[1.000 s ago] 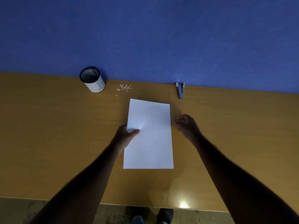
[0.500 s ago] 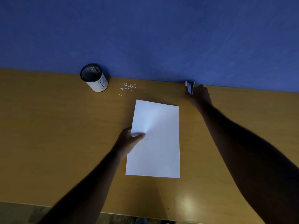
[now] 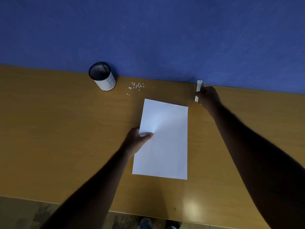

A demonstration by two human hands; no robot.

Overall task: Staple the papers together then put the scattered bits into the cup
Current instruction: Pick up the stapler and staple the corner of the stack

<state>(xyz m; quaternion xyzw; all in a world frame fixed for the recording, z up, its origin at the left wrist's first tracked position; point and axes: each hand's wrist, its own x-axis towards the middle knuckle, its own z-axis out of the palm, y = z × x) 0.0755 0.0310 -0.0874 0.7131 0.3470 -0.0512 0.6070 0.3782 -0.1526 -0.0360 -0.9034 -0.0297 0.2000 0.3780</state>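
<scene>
White papers (image 3: 165,142) lie stacked in the middle of the wooden desk (image 3: 57,129). My left hand (image 3: 137,140) grips their left edge, thumb on top. A small blue-grey stapler (image 3: 198,90) sits by the blue wall at the back right, and my right hand (image 3: 208,98) is closed around it; most of the stapler is hidden by the fingers. A black mesh cup (image 3: 103,76) with a white label stands at the back left. Several tiny white paper bits (image 3: 136,86) are scattered between the cup and the stapler.
A blue wall (image 3: 148,38) rises straight from the desk's far edge. The desk's near edge runs along the bottom, with floor and shoes (image 3: 146,223) below it.
My right hand went from beside the papers' right edge up to the stapler at the wall and closed on it. The left hand kept hold of the papers.
</scene>
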